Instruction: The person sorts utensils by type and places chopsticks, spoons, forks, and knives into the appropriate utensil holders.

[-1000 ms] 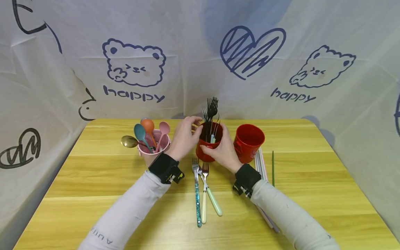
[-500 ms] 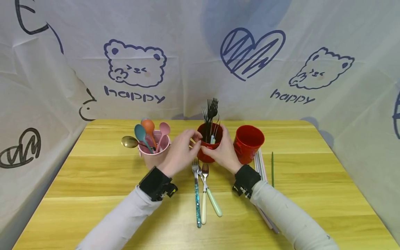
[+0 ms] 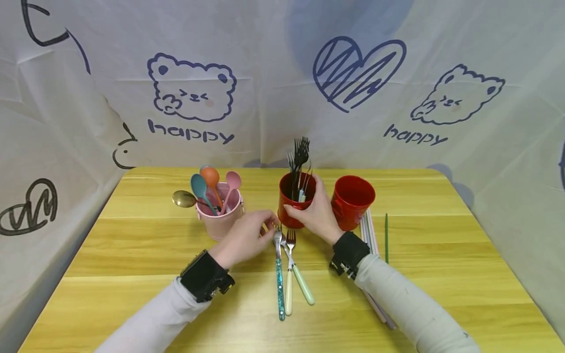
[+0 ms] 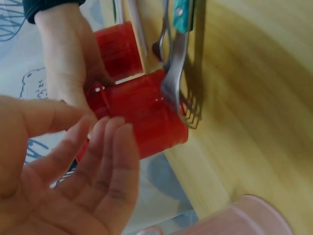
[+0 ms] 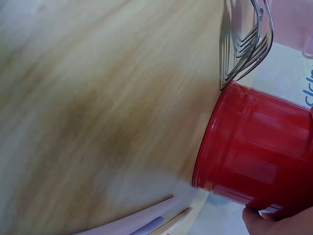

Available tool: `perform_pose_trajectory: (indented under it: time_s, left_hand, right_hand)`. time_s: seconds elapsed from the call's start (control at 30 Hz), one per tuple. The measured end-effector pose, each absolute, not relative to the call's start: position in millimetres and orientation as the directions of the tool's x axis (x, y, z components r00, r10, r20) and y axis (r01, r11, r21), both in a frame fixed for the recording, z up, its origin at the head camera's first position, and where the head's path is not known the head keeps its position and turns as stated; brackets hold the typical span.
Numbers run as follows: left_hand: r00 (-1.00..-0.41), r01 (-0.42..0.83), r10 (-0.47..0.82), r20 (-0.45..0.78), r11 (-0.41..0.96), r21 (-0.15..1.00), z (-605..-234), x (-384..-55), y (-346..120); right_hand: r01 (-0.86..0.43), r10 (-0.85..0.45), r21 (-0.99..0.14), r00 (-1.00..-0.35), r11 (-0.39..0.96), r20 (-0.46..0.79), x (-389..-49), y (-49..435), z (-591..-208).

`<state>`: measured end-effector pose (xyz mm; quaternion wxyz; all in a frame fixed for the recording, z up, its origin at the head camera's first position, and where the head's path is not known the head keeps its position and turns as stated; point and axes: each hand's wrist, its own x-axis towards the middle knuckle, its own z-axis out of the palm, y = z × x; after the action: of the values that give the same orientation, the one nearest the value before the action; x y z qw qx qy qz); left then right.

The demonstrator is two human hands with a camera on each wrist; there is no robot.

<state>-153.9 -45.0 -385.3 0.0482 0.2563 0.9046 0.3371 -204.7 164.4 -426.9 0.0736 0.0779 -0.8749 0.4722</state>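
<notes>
Grip of right hand (image 3: 319, 214) curled round red cup (image 5: 261, 147) of forks (image 3: 301, 154). Front-left of cup: left hand (image 3: 247, 238), empty, fingers relaxed.

A glossy red cup (image 5: 259, 142) is held upright by the right hand (image 3: 319, 215), with black forks (image 3: 302, 153) and a silvery fork (image 3: 290, 158) stood tines-up inside. Nearer, on the tabletop (image 3: 110, 255), a turquoise-handled fork (image 3: 279, 274) and a cream-handled fork (image 3: 289, 291) are laid, tines far; a pale-green-handled utensil (image 3: 303, 286) is slanted, its neck crossed by the cream-handled one.
</notes>
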Motion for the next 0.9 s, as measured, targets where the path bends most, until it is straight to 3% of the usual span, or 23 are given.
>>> perform_pose_trajectory:
  time_s: [0.3, 0.9]
  left_hand:
    - [-0.774, 0.458, 0.629, -0.072, 0.635, 0.621, -401, -141, -49]
    - [-0.754, 0.463, 0.645, -0.124, 0.656, 0.595, -416, -132, -40]
  right_hand:
    - [-0.216, -0.069, -0.818, -0.975, 0.532, 0.212, -206, 165, -427]
    - [-0.186, -0.064, -0.822, -0.982, 0.538, 0.18, -205, 164, -426]
